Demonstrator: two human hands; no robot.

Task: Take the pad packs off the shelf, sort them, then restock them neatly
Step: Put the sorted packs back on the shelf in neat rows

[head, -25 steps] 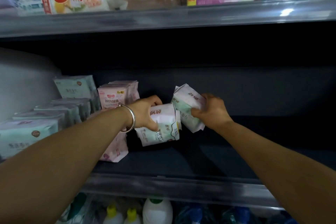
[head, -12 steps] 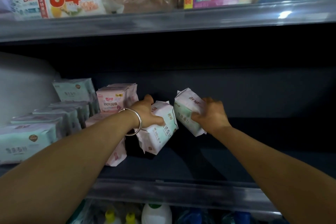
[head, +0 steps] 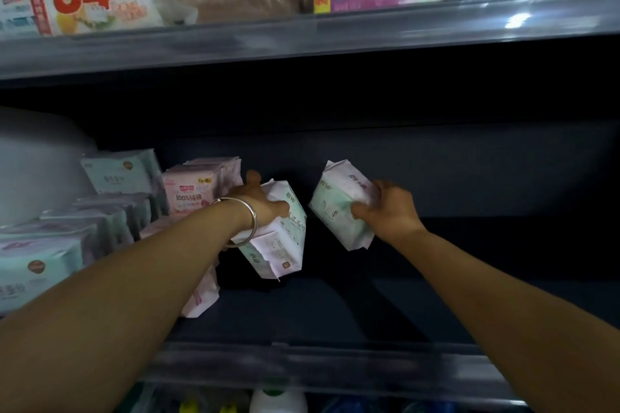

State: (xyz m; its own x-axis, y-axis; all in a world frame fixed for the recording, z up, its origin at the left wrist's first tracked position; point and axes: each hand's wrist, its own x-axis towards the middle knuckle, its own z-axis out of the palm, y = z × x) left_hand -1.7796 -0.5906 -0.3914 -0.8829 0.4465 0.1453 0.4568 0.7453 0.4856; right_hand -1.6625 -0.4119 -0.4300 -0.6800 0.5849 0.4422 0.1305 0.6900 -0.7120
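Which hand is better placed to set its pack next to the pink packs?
Probably the left hand: its pack sits right beside the pink packs. The right hand holds its pack farther away.

Stacked pad packs (head: 110, 211) crowd the shelf's (head: 335, 315) left; its right lies open.

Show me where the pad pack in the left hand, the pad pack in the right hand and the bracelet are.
left pad pack (head: 285, 245): head view, lower front face.
right pad pack (head: 330, 203): head view, green front face.
bracelet (head: 252, 216): head view, band at the wrist.
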